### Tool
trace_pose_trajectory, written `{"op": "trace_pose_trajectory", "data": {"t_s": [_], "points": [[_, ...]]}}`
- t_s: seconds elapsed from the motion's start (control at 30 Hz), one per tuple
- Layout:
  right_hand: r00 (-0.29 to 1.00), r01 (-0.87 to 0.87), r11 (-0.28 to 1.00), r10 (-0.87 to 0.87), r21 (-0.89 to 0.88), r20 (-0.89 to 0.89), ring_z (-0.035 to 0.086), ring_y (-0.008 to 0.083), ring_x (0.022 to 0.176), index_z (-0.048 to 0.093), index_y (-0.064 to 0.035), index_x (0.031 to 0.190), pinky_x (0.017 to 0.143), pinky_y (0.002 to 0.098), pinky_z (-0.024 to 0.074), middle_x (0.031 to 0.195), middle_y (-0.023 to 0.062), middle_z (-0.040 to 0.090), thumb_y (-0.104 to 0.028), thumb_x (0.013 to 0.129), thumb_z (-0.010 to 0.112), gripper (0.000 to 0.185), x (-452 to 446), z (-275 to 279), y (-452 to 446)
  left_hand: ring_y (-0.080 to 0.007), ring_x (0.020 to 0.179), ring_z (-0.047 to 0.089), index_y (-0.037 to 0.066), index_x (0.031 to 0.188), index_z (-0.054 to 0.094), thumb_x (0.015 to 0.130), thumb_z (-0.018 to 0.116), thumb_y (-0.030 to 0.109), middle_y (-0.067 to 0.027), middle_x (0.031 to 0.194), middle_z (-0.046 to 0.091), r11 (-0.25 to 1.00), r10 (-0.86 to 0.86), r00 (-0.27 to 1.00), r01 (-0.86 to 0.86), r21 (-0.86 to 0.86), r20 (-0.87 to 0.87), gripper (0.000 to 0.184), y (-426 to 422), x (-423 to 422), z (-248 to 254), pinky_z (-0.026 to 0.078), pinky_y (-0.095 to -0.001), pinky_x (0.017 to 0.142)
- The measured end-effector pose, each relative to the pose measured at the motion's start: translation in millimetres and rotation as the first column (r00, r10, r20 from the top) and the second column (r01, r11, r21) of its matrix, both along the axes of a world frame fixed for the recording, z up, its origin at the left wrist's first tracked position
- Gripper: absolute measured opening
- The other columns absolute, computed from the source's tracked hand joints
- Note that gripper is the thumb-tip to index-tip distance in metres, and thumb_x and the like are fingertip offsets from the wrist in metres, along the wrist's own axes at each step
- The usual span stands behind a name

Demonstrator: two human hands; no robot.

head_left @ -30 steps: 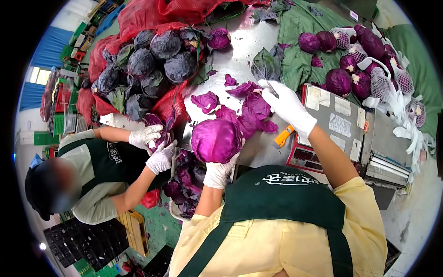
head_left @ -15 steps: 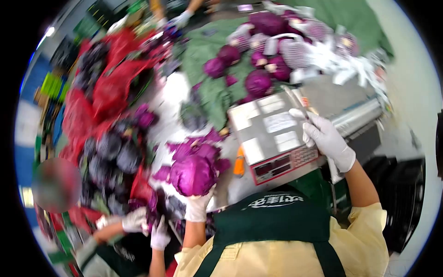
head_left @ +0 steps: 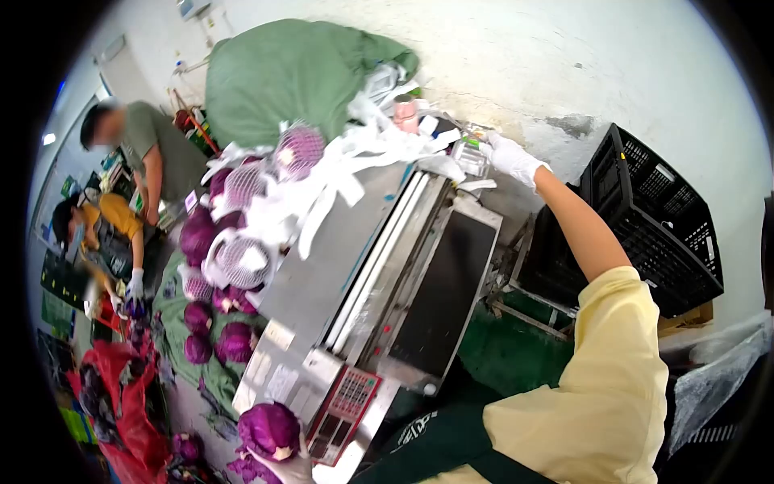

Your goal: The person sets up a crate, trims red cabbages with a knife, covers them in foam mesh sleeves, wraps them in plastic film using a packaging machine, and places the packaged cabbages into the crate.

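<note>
My left hand (head_left: 289,466), in a white glove, holds a purple cabbage (head_left: 269,431) from below, at the bottom left by the scale with the red keypad (head_left: 345,403). My right hand (head_left: 513,161), also gloved, is stretched far forward to the small items (head_left: 470,156) beside the wrapping machine (head_left: 387,266). Its fingertips are near a thin object; what they hold is too small to make out. A pink container (head_left: 405,114) stands to the left of that hand.
Purple cabbages (head_left: 199,235), some in white foam nets (head_left: 243,260), lie on green cloth left of the machine. White foam strips (head_left: 330,187) cover its far end. Black crates (head_left: 645,218) stand at right. Two people (head_left: 161,153) are at far left, near a red net bag (head_left: 121,411).
The view has swung to the right. My right hand has gone from over the scale to the machine's far end. My left hand still holds the cabbage, now beside the scale.
</note>
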State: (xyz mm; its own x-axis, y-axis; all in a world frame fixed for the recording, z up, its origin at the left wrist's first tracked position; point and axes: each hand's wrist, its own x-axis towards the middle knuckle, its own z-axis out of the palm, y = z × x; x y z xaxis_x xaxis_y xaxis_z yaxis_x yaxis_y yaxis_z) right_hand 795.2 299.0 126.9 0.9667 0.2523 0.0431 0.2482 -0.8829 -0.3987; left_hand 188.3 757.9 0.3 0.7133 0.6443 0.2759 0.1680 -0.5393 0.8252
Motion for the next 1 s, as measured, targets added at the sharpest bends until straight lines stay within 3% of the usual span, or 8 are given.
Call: {"op": "trace_pose_trajectory", "data": {"t_s": [0.1, 0.37, 0.53, 0.67, 0.8, 0.9, 0.97, 1.0], "points": [[0.99, -0.142, 0.963, 0.144, -0.228, -0.007, 0.061, 0.0362, 0.105, 0.059, -0.0096, 0.122, 0.089, 0.0427, 0.0479, 0.115, 0.0185, 0.064, -0.037, 0.091, 0.054, 0.042, 54, -51, -45, -0.0182, 0.094, 0.06, 0.008, 0.118, 0.061, 0.09, 0.061, 0.024, -0.0045, 0.101, 0.064, 0.982, 0.134, 0.99, -0.127, 0.138, -0.038, 0.031, -56, 66, 68, 0.051, -0.0323, 0.086], [0.879, -0.465, 0.785, 0.351, -0.411, -0.323, 0.064, 0.03, 0.102, 0.067, -0.0192, 0.115, 0.086, 0.0416, 0.0505, 0.111, 0.0109, 0.067, -0.035, 0.084, 0.058, 0.036, 92, -91, -41, -0.0237, 0.11, 0.051, 0.016, 0.135, 0.041, 0.079, 0.071, 0.024, -0.0069, 0.129, 0.047, 0.679, 0.152, 0.987, -0.141, -0.721, -0.05, 0.064, -61, 106, 77, 0.054, -0.0433, 0.082], [0.809, -0.571, 0.783, 0.484, -0.246, -0.334, 0.063, 0.0337, 0.103, 0.068, -0.0127, 0.112, 0.087, 0.043, 0.0491, 0.109, 0.0159, 0.067, -0.037, 0.087, 0.055, 0.037, 119, -109, 0, -0.0263, 0.122, 0.049, 0.02, 0.142, 0.038, 0.08, 0.068, 0.047, -0.009, 0.138, 0.046, 0.063, 0.368, 0.906, -0.248, -0.967, -0.208, 0.074, -4, 76, 37, 0.055, -0.0374, 0.085], [0.873, -0.481, 0.797, 0.397, -0.366, -0.282, 0.063, 0.0317, 0.089, 0.067, -0.006, 0.106, 0.078, 0.0428, 0.0494, 0.095, 0.0191, 0.065, -0.033, 0.087, 0.057, 0.034, 145, -145, 56, -0.0208, 0.095, 0.064, 0.019, 0.126, 0.055, 0.093, 0.044, 0.054, -0.0036, 0.113, 0.063, 0.422, 0.327, 0.945, -0.172, -0.89, -0.027, 0.049, -66, 152, 80, 0.057, -0.031, 0.064], [0.609, -0.153, 0.631, 0.666, 0.76, -0.431, 0.057, 0.0195, 0.06, 0.065, -0.0059, 0.096, 0.056, 0.0349, 0.0472, 0.073, 0.0053, 0.062, -0.037, 0.094, 0.051, 0.034, 133, -144, 105, -0.0303, 0.106, 0.062, 0.008, 0.127, 0.054, 0.095, 0.046, 0.042, -0.0147, 0.122, 0.058, 0.433, 0.322, 0.947, -0.146, -0.89, 0.001, 0.048, 11, 88, 23, 0.055, -0.047, 0.083], [0.534, -0.835, 0.529, 0.845, -0.152, 0.007, 0.053, 0.0154, 0.064, 0.063, -0.0071, 0.099, 0.052, 0.0307, 0.043, 0.074, 0.0048, 0.059, -0.04, 0.097, 0.043, 0.038, 216, -245, 114, -0.0296, 0.107, 0.061, 0.007, 0.128, 0.053, 0.095, 0.047, 0.043, -0.0149, 0.123, 0.057, 0.228, 0.541, 0.838, -0.064, -0.972, 0.072, 0.049, 1, 106, 25, 0.056, -0.0454, 0.082], [0.592, -0.503, 0.666, 0.73, 0.551, -0.341, 0.048, 0.012, 0.063, 0.06, -0.0139, 0.11, 0.052, 0.0263, 0.0429, 0.08, -0.002, 0.054, -0.043, 0.101, 0.034, 0.04, 253, -317, 106, -0.0291, 0.109, 0.061, 0.007, 0.129, 0.052, 0.094, 0.048, 0.043, -0.0151, 0.124, 0.057, 0.187, 0.67, 0.734, -0.024, -0.982, 0.11, 0.05, -2, 115, 22, 0.056, -0.0443, 0.082], [0.661, -0.663, 0.695, 0.718, 0.277, -0.219, 0.049, 0.0129, 0.066, 0.06, -0.0121, 0.11, 0.055, 0.0271, 0.0435, 0.083, -0.001, 0.055, -0.04, 0.101, 0.037, 0.038, 248, -288, 97, -0.0288, 0.109, 0.061, 0.007, 0.129, 0.052, 0.094, 0.049, 0.043, -0.0152, 0.124, 0.057, 0.201, 0.717, 0.688, -0.048, -0.978, 0.114, 0.051, -6, 117, 23, 0.056, -0.0437, 0.081]]}}
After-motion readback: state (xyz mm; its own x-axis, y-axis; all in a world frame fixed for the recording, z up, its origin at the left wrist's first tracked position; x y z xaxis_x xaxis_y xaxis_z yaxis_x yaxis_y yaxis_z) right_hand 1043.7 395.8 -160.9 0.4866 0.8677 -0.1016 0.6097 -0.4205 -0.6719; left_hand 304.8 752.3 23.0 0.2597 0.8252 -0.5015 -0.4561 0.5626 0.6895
